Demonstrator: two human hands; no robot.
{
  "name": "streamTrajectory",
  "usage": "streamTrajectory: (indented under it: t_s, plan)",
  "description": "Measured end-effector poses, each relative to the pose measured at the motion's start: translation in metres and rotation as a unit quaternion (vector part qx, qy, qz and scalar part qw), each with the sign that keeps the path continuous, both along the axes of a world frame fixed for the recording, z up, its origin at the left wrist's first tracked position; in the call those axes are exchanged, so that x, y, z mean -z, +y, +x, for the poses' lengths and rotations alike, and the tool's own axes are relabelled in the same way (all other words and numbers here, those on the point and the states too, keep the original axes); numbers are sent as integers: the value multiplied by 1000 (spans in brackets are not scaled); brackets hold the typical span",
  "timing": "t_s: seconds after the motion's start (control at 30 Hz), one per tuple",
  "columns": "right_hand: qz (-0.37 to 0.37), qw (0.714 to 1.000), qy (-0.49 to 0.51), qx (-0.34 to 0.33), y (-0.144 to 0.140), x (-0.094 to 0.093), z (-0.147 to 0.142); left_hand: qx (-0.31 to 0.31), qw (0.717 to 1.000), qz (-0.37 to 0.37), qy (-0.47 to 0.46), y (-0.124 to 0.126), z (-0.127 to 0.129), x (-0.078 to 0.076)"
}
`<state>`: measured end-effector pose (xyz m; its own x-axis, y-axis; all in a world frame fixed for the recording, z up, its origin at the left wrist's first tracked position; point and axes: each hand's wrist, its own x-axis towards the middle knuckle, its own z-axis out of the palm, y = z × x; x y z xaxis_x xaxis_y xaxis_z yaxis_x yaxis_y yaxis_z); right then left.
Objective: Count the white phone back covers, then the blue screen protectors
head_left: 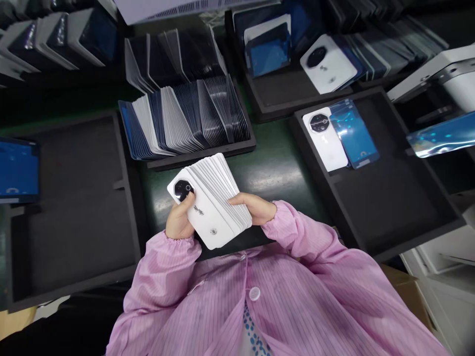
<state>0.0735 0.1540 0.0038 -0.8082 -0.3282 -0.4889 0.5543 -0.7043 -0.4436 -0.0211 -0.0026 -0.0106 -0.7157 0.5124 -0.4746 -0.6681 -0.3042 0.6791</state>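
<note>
Stack (pixel 217 198) of white phone back covers sat fanned between both hands, held above the green surface (pixel 274 170) close to the chest. Top cover faced up, black round camera ring at the upper left, small print lower down. The fan spread toward the upper right, probably so single covers could be thumbed off.

Left hand (pixel 179 220) cupped the stack's near-left edge, thumb lying over the top cover by the camera ring, fingers closed around the stack from below. Right hand (pixel 254 207) clamped the far-right side, fingers curled onto the fanned edges, which kept the spread from sliding apart. Both sleeves pink, striped.

Just beyond the stack, a black tray (pixel 202 155) held rows of covers leaning on edge, white and dark mixed, packed so they propped each other. Left, a big black foam tray (pixel 74 198) lay flat. Right, another black tray (pixel 389 198) carried one white cover (pixel 326 141) face up in its top corner, with a blue film sheet (pixel 354 133) just beside it, touching or slightly overlapping. Farther back, another tray (pixel 282 94) held a white cover (pixel 328 64) lying on leaning dark pieces. A white machine (pixel 445 74) stood at the far right edge.
</note>
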Motion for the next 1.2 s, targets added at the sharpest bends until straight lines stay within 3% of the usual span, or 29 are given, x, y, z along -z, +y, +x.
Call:
streamTrajectory:
  t_s: [0.2, 0.37, 0.63, 0.8, 0.87, 0.93, 1.03, 1.1, 1.2]
  plan:
    - [23, 992, 123, -35, 10, -2, 9, -23, 999, 20, 38, -6, 2, -6]
    - [132, 958, 237, -91, 23, -2, 13, -10, 998, 20, 58, -8, 5, -5]
    - [217, 910, 325, -139, 29, -7, 14, 0, 995, 37, 96, -24, 5, 13]
    - [252, 896, 336, -146, 29, -9, 15, 5, 993, 44, 107, -22, 7, 9]
    - [261, 899, 327, -128, 28, -10, 14, -9, 994, 39, 101, -18, 8, 3]
    - [308, 902, 300, -47, 24, -11, 12, -26, 994, 32, 98, -12, 9, -5]
    - [419, 866, 257, 91, 13, -7, 10, -45, 992, 26, 115, -3, 11, -15]
    - [460, 847, 242, 107, 2, 0, 10, -49, 988, 33, 144, 2, 13, -21]
    - [465, 854, 210, 104, -12, 9, 10, -62, 970, -13, 234, 9, 15, -26]
